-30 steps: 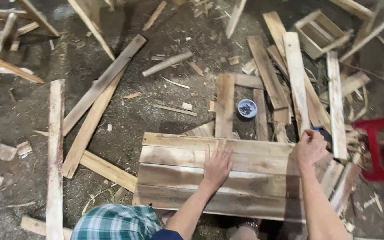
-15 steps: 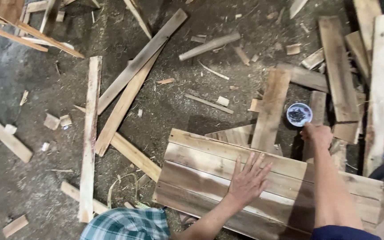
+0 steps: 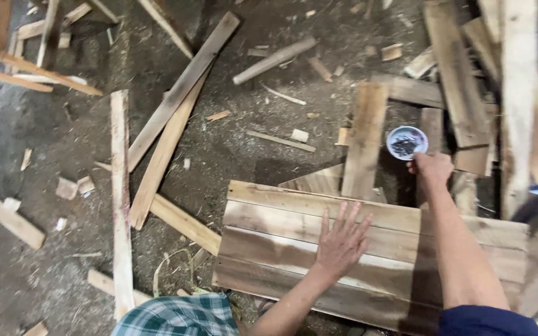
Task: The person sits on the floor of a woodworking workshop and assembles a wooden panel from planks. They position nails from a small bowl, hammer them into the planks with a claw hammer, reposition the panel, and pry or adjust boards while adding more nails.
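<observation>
On the littered dirt floor [image 3: 231,155], left hand [image 3: 342,239] flat on boards [image 3: 269,249], right hand [image 3: 432,169] grasping bowl [image 3: 406,142]

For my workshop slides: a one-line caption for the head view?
Left hand flat on plank panel; right hand at small round container.

The right hand [image 3: 429,169], which a second ago rests at the far right edge of the plank panel [image 3: 281,249], now reaches beyond it to the small round dish of dark bits [image 3: 406,142], its fingers touching the near rim.
</observation>
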